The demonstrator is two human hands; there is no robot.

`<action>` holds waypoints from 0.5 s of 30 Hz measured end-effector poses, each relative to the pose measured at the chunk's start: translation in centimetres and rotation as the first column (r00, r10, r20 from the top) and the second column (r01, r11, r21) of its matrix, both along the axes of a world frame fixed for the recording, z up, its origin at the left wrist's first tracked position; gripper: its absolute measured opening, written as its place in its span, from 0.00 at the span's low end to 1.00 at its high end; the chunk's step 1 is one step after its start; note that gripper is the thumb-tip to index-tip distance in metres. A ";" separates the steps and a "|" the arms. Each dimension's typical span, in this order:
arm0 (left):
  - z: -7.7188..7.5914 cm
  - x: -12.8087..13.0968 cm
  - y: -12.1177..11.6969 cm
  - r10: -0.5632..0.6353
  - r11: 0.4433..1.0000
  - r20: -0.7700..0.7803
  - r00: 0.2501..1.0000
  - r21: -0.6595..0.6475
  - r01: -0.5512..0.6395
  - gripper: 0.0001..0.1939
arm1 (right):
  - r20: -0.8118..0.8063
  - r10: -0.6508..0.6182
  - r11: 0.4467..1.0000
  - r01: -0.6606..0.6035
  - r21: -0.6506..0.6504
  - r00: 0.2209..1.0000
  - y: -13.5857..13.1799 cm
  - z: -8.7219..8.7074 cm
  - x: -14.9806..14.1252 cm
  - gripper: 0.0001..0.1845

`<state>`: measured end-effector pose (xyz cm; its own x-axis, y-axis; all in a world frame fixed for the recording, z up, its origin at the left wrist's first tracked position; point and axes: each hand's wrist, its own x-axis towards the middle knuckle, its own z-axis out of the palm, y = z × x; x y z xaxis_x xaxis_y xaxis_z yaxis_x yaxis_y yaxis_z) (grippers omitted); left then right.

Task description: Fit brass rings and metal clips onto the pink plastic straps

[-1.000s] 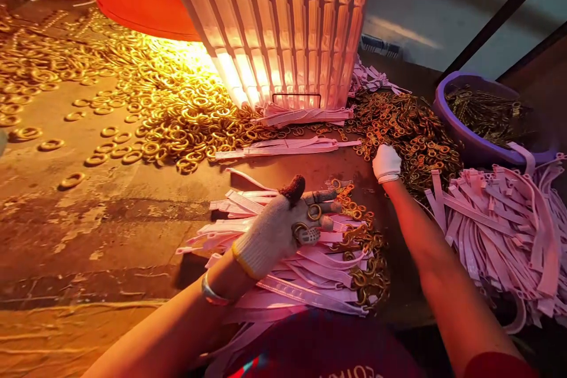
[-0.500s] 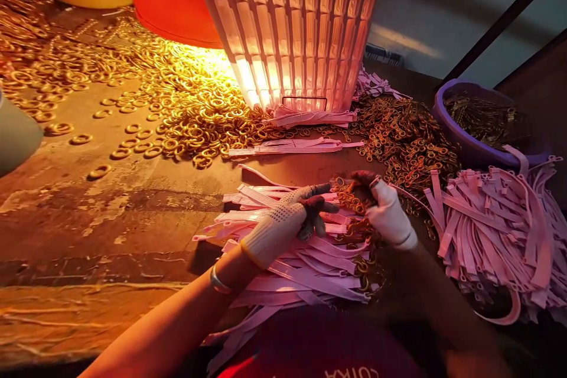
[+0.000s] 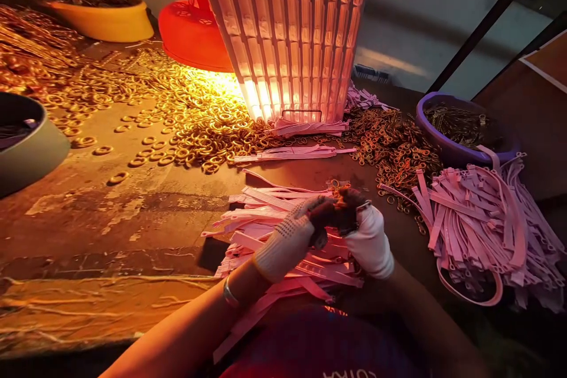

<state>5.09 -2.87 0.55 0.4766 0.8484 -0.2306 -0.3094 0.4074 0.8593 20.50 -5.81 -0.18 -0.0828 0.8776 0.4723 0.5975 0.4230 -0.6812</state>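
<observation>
My left hand (image 3: 292,236), in a pale dotted glove with dark bare fingertips, meets my right hand (image 3: 367,236) in a white glove. Fingertips of both are curled together, closed on something small that they hide. Beneath them lies a spread pile of pink straps (image 3: 261,198). A few small metal fittings (image 3: 336,185) show just beyond the fingertips. To the right is a second heap of pink straps (image 3: 482,218), many with small metal loops at their ends.
Brass-coloured rings (image 3: 212,130) lie heaped beneath a red lamp (image 3: 195,35). A ribbed panel (image 3: 301,41) stands upright behind two strap bundles. Darker metal fittings (image 3: 394,142) lie near a purple basin (image 3: 460,150). At left are a grey bowl (image 3: 48,150) and a yellow basin (image 3: 110,20).
My hands have come together, the right one moving left and in towards the left. My left fingers, stretched out before, are now curled. The view has also shifted a little.
</observation>
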 end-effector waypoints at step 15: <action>-0.1 -0.4 0.4 -0.041 0.984 -0.081 0.996 -0.175 0.026 0.12 | 0.717 -0.147 0.982 0.188 0.023 0.682 -1.2 1.7 -0.4 0.05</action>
<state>4.71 -2.44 0.44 0.4766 0.7760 -0.4131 -0.2231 0.5613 0.7969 20.05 -7.01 1.56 -0.2257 0.9301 0.2899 0.9684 0.2467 -0.0372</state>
